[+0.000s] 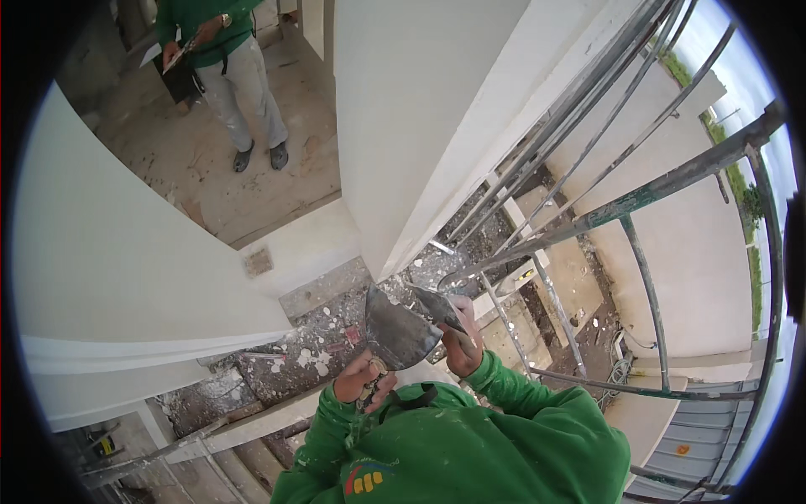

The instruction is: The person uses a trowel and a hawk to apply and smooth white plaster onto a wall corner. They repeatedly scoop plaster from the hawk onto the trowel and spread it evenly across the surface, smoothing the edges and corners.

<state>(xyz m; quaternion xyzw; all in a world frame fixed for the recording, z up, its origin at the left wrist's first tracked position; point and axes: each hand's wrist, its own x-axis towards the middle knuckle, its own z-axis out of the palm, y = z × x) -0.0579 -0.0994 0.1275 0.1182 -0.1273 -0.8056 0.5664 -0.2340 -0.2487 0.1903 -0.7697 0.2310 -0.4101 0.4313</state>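
From my remote post, I had the left hand wrapped around a wide trowel, the right hand clasping a second blade, both above the littered floor. The wall looked largely coated; what remained, I couldn't tell.

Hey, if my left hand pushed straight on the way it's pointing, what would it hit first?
With the wide metal blade it holds, your left hand would probably first meet the other blade in your right hand, though depth there is unclear.
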